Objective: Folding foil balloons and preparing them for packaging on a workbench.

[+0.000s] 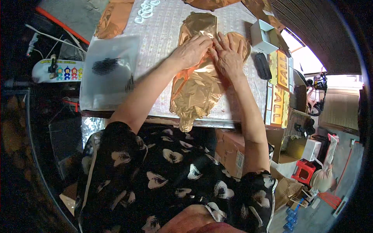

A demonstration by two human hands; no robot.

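A flat, uninflated gold foil balloon (200, 93) lies lengthwise on the table in front of me, its narrow tail hanging over the near edge. Orange-looking creases run along its left side. My left hand (191, 51) rests on the upper part, with bent fingers drawn together on the foil; the fingertips are partly hidden. Close beside it, my right hand (228, 57) lies palm down with its fingers spread. Under and beyond those fingers is a rounded gold section (241, 43), and I cannot tell whether it is folded from the same balloon.
A clear plastic bag (110, 73) lies on the left of the patterned tabletop (157, 91). White rings (145, 11) and more copper-coloured foil (113, 19) are at the far left. To the right are a white open box (264, 37), a black object (263, 66) and a yellow box (278, 93).
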